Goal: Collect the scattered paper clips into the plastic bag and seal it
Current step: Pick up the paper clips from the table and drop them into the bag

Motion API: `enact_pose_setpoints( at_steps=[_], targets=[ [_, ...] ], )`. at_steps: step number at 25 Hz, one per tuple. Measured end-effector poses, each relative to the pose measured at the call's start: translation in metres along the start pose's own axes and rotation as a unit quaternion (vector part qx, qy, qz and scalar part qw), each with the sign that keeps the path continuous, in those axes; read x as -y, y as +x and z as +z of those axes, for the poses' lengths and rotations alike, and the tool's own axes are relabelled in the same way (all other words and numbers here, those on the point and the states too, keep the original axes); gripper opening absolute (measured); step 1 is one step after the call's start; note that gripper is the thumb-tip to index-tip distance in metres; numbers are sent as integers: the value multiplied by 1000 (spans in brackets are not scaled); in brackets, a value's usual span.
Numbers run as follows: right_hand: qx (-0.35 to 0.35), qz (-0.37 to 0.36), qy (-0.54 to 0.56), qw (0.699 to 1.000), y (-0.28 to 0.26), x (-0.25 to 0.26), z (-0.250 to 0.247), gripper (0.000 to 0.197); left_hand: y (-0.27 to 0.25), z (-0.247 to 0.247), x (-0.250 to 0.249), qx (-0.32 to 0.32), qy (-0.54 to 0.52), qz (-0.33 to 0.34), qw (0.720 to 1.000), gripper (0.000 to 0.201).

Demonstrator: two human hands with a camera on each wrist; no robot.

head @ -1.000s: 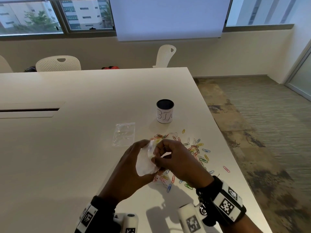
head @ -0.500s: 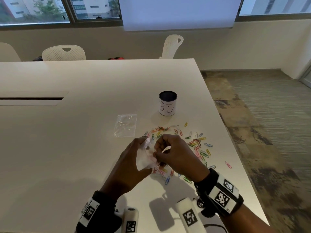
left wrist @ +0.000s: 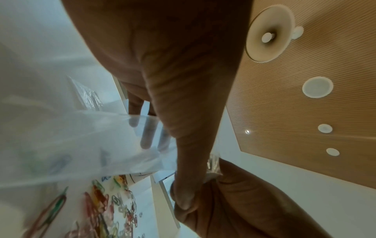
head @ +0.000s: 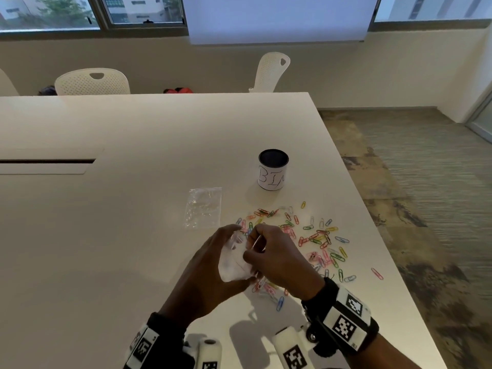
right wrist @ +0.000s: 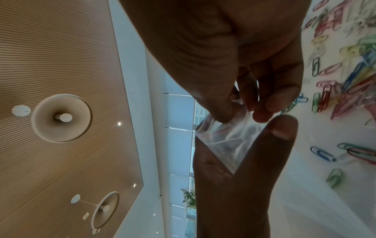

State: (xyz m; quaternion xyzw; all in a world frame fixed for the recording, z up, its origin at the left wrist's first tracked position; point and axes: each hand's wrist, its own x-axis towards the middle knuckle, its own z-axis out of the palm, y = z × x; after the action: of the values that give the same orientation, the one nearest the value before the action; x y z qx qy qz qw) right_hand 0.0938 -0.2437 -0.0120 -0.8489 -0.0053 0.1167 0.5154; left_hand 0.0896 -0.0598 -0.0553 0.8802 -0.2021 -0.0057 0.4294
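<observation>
At the left of centre in the head view a second clear bag (head: pixel 203 206) lies flat on the white table (head: pixel 106 235), untouched. Just below it our left hand (head: pixel 210 265) cradles the plastic bag (head: pixel 233 265) above the table, fingers curled behind the film and thumb pressed at its mouth. Our right hand (head: pixel 277 258) meets it from the other side; in the right wrist view its thumb and fingertips (right wrist: pixel 262 112) pinch the bag's upper edge, so both hands are clamped on the bag and seem to be working its mouth open. To the right, the paper clips (head: pixel 316 241) lie scattered across the table, below the small can marked BIN (head: pixel 273 170) and under our hands. We see no clips inside the bag. We judge the task barely begun: opening first, then all the collecting, then sealing.
</observation>
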Motion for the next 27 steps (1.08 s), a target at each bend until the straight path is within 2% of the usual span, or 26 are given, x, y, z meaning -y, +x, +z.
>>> enact_pose_setpoints(
  at_steps=[5, 7, 9, 11, 14, 17, 19, 24, 27],
  targets=[
    [45, 27, 4, 999, 17, 0, -8, 22, 8, -1, 12, -10, 40, -2, 999, 65],
    [24, 14, -39, 999, 34, -6, -24, 24, 11, -7, 21, -20, 54, -19, 998, 66],
    [-29, -12, -143, 989, 57, -13, -40, 24, 15, -13, 31, -29, 64, -35, 997, 70],
    [-34, -31, -259, 965, 84, -23, -49, 42, 20, -16, 36, -33, 72, -46, 996, 71],
    [52, -18, -362, 931, 115, -36, -46, 80, 26, -18, 41, -32, 67, -54, 996, 69],
    [94, -13, -405, 910, 129, -44, -40, 94, 28, -15, 46, -34, 57, -62, 996, 69],
    [88, -21, -413, 906, 132, -47, -36, 85, 28, -14, 47, -41, 50, -69, 996, 69],
    [65, -71, -377, 921, 128, -50, -30, 38, 29, -12, 46, -53, 28, -77, 995, 67],
    [59, -108, -383, 916, 120, -49, -25, 19, 29, -9, 44, -60, 23, -75, 995, 66]
  ],
)
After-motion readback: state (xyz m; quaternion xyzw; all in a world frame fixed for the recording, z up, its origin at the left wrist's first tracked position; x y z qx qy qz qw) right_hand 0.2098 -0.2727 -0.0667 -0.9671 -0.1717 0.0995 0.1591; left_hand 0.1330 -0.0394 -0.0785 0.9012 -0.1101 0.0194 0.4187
